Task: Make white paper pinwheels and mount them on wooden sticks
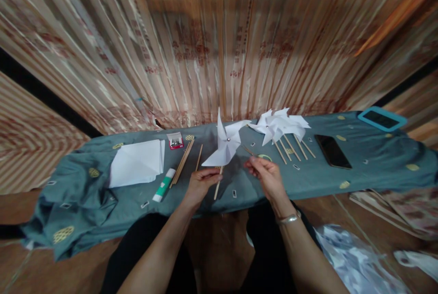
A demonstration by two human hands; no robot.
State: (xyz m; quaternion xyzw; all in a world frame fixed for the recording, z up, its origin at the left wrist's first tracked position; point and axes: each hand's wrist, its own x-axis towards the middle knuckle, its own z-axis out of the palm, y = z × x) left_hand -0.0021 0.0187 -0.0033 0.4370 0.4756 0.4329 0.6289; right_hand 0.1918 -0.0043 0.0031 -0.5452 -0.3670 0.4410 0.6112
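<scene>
My left hand (202,184) pinches the wooden stick of a white paper pinwheel (226,144), which stands upright over the cloth with a small silvery pin head at its centre. To the right of it, my right hand (265,173) is closed, thumb against fingers. A thin brownish sliver (247,150) shows at those fingertips, too small to name. Just behind that hand lies a pale green curved object (264,157), partly covered. Left of the pinwheel are a single wooden stick (199,157), a bundle of sticks (182,162) and a green-and-white glue stick (164,185).
Several finished pinwheels (282,125) lie at the back right, beside a dark phone (332,151) and a blue-framed tablet (383,119). White paper sheets (135,164) and a red box of pins (175,141) are at left. A curtain (219,57) hangs behind the cloth-covered table (308,180).
</scene>
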